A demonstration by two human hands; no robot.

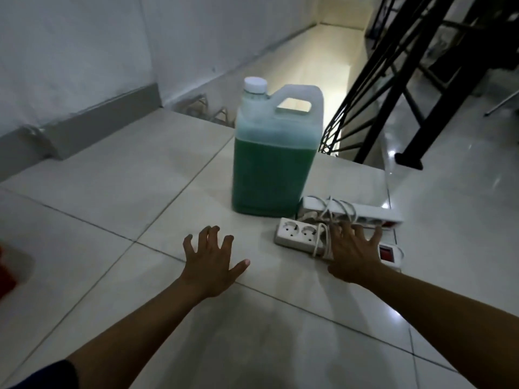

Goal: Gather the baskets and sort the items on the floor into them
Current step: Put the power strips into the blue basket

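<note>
Both arms reach forward over the tiled floor (118, 175). The left hand (209, 259) hovers palm down with its fingers spread and slightly bent, holding nothing. The right hand (352, 252) is also splayed, its fingertips lying on the cord wrapped round the near power strip (302, 234) (whether they press or only touch, I cannot tell). A second, longer power strip (362, 211) lies just beyond it, touching or nearly so. Directly behind both stands an upright jug (273, 161) of green liquid with a white cap, at the far edge of the landing. To the right a black stair railing (387, 88) descends. A red object (5, 272) shows at the left edge, too blurred to identify.
</note>
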